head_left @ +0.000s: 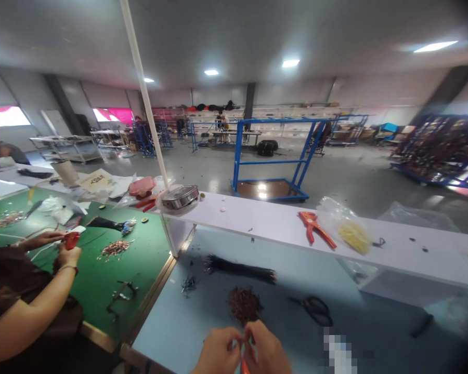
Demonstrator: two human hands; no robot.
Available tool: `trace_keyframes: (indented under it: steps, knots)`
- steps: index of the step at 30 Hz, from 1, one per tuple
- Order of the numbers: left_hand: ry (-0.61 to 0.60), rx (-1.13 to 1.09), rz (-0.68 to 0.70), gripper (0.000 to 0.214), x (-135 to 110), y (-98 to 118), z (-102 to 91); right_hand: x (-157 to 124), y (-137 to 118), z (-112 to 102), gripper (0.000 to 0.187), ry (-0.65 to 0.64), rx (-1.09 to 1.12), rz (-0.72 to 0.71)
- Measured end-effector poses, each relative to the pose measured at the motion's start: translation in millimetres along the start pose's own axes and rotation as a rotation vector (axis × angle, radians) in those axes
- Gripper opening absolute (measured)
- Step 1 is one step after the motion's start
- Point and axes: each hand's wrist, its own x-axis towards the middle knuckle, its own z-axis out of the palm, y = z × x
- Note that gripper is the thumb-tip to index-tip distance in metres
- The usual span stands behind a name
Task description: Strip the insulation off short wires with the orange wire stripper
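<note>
At the bottom of the head view, my left hand (pixel 220 351) and my right hand (pixel 265 349) meet with fingertips pinched together. Whatever lies between the fingertips is too small to make out. A piece of an orange-red thing (pixel 245 366) shows below them, between the hands; its kind is hidden. Just beyond my fingers is a heap of small brown pieces (pixel 245 305) on the light blue tabletop (pixel 167 332). Behind that heap lies a bundle of black wires (pixel 239 268). Black-handled scissors (pixel 315 310) rest to the right.
A white shelf (pixel 273 221) crosses behind, bearing an orange-red hand tool (pixel 315 230), a bag of yellow pieces (pixel 353 234) and a metal tin (pixel 180 197). At left, a co-worker's hands (pixel 68 252) hold a red tool over a green table (pixel 148 254). A white post (pixel 148 104) rises between.
</note>
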Motion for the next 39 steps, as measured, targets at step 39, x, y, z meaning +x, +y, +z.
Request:
trace_keyframes:
  steps: [39]
  knots:
    - [-0.030,-0.013,-0.075,0.022,-6,11,0.6,-26,-5,22,0.014,-0.253,0.149,0.287]
